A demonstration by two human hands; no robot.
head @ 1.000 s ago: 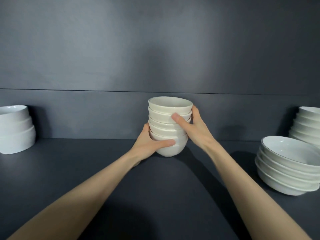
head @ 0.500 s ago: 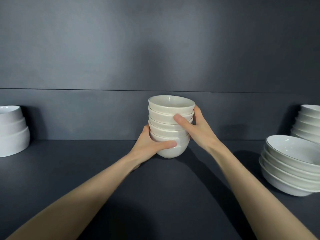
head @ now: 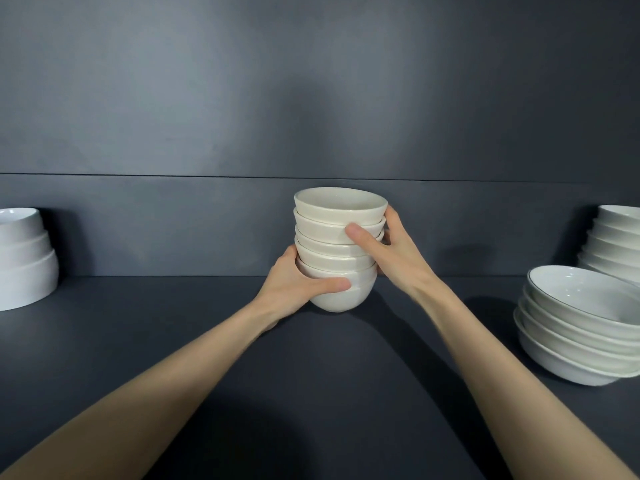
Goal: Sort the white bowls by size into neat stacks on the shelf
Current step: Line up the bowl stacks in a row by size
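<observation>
A stack of several small cream-white bowls point(head: 337, 233) stands upright at the middle of the dark shelf point(head: 173, 341), close to the back wall. My left hand point(head: 298, 287) grips the lowest bowl from the left, thumb across its front. My right hand point(head: 391, 252) holds the upper bowls from the right, thumb pressed on the second bowl's rim. The stack's foot touches or nearly touches the shelf; I cannot tell which.
At the far left stands a stack of three larger white bowls point(head: 24, 261), partly cut off by the frame. At the right lies a tilted stack of several wide shallow bowls point(head: 581, 327), with another stack of bowls point(head: 616, 244) behind it against the dark back wall point(head: 311, 98).
The small-bowl stack and both hands have shifted slightly to the right, and the grips stay the same. The view has panned a little, moving the side stacks outward.
</observation>
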